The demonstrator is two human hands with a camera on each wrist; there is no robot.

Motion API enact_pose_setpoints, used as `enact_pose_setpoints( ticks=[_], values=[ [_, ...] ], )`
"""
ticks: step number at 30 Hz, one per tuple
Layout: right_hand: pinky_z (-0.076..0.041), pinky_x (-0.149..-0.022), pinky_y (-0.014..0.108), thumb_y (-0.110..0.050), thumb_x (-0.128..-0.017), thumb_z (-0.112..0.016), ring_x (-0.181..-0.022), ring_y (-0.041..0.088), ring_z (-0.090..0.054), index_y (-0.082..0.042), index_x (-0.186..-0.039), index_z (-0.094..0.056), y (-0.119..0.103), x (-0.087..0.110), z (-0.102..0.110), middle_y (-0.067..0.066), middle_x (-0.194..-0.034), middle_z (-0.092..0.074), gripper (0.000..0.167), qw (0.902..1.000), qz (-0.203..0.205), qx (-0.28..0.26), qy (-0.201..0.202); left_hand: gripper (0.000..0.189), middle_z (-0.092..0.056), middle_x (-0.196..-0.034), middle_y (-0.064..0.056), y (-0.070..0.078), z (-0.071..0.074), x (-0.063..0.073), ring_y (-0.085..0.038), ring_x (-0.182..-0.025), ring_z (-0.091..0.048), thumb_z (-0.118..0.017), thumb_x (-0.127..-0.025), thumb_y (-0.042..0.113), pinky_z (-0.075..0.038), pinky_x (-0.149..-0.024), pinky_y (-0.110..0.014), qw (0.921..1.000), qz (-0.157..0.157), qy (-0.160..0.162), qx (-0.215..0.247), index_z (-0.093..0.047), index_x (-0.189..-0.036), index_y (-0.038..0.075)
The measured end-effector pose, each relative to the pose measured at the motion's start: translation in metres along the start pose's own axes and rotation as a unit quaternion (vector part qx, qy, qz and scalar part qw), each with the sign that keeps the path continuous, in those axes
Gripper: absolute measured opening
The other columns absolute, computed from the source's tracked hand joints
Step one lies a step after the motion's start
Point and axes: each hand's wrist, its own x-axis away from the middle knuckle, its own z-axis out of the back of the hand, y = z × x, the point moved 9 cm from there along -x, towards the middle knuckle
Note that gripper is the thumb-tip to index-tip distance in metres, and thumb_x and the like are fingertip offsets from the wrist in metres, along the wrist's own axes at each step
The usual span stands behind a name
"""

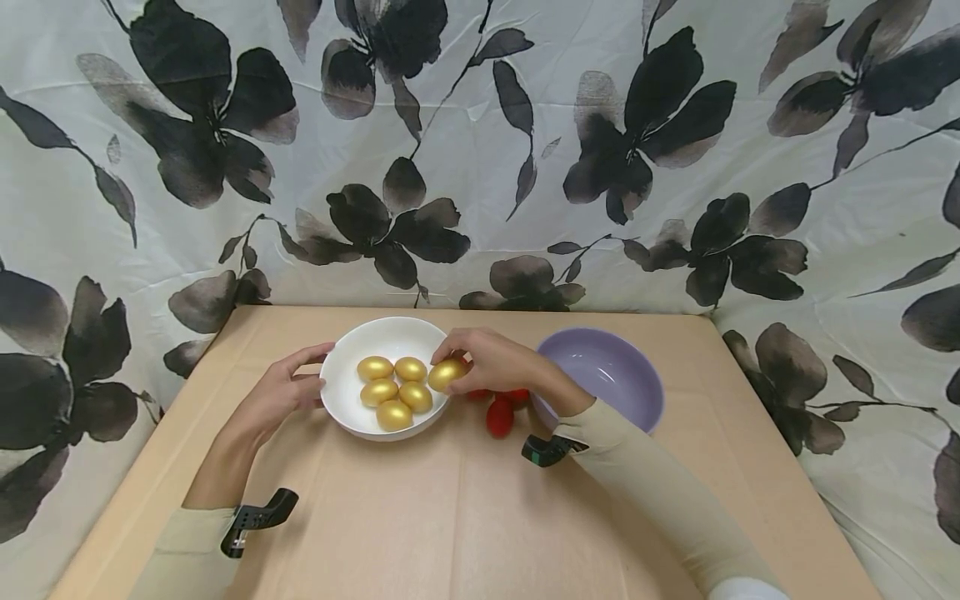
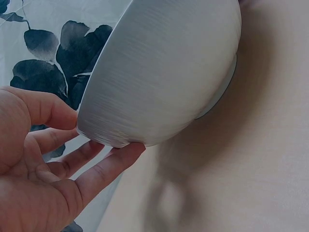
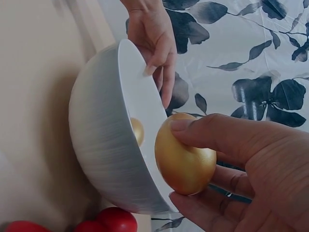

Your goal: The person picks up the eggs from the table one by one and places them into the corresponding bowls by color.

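A white bowl (image 1: pixel 347 417) stands on the table with several golden eggs (image 1: pixel 393 414) inside. My left hand (image 1: pixel 281 394) holds the bowl by its left rim; in the left wrist view the fingertips (image 2: pixel 137 147) press against its outer wall. At the opposite rim, my right hand (image 1: pixel 491 360) pinches one golden egg (image 3: pixel 185 157) between thumb and fingers. In the right wrist view this egg is close beside the rim, with another egg (image 3: pixel 137 131) partly visible inside the bowl.
Several red egg-shaped pieces (image 1: pixel 500 418) lie on the table beneath my right hand, partly hidden by it. A purple bowl (image 1: pixel 615 371) stands to the right, behind my right forearm. A floral cloth (image 1: pixel 480 167) hangs behind the wooden table (image 1: pixel 420 517).
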Motion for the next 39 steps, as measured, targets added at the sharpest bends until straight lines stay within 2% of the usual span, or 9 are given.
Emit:
enact_pose_setpoints(
  ticks=[9, 14, 22, 33, 39],
  values=[
    [-0.054, -0.097, 0.035, -0.014, -0.086, -0.08, -0.101, 0.013, -0.061, -0.012, -0.118, -0.074, 0.003, -0.014, -0.005, 0.0, -0.117, -0.068, 0.033, 0.9998, -0.001, 0.013, -0.012, 0.063, -0.034, -0.153, -0.025, 0.001, -0.001, 0.001, -0.042, -0.122, -0.058, -0.05, -0.097, 0.002, -0.06, -0.084, -0.039, 1.0, -0.007, -0.001, 0.005, -0.033, -0.158, 0.006],
    [-0.055, -0.094, 0.033, -0.015, -0.085, -0.08, -0.1, 0.012, -0.061, -0.012, -0.119, -0.074, 0.002, -0.022, -0.008, 0.0, -0.116, -0.068, 0.034, 0.9995, -0.001, 0.024, -0.022, 0.063, -0.035, -0.152, -0.025, -0.001, 0.0, 0.0, -0.042, -0.121, -0.058, -0.05, -0.097, 0.002, -0.06, -0.085, -0.042, 1.0, -0.005, 0.001, -0.001, -0.034, -0.158, 0.007],
    [-0.052, -0.091, 0.021, -0.012, -0.085, -0.079, -0.1, 0.012, -0.061, -0.011, -0.118, -0.073, 0.0, -0.032, -0.013, 0.0, -0.115, -0.068, 0.034, 0.9985, 0.006, 0.04, -0.038, 0.063, -0.034, -0.153, -0.025, 0.0, -0.001, 0.0, -0.042, -0.121, -0.058, -0.05, -0.097, 0.002, -0.06, -0.085, -0.042, 1.0, -0.006, -0.001, 0.0, -0.033, -0.158, 0.007],
    [-0.048, -0.096, 0.021, -0.01, -0.084, -0.077, -0.103, 0.013, -0.059, -0.009, -0.117, -0.074, 0.0, -0.045, -0.023, 0.001, -0.114, -0.068, 0.033, 0.994, 0.018, 0.092, -0.057, 0.064, -0.033, -0.153, -0.024, 0.001, -0.002, 0.0, -0.041, -0.123, -0.057, -0.051, -0.097, 0.003, -0.06, -0.084, -0.038, 1.0, -0.006, -0.001, 0.005, -0.033, -0.158, 0.007],
    [-0.048, -0.098, 0.022, -0.01, -0.084, -0.078, -0.103, 0.014, -0.059, -0.01, -0.119, -0.074, 0.001, -0.051, -0.028, 0.001, -0.114, -0.067, 0.036, 0.9916, 0.009, 0.11, -0.068, 0.064, -0.032, -0.155, -0.025, 0.0, -0.001, -0.001, -0.045, -0.127, -0.054, -0.051, -0.098, 0.004, -0.06, -0.085, -0.038, 1.0, -0.001, -0.003, 0.003, -0.032, -0.159, 0.008]
  ],
)
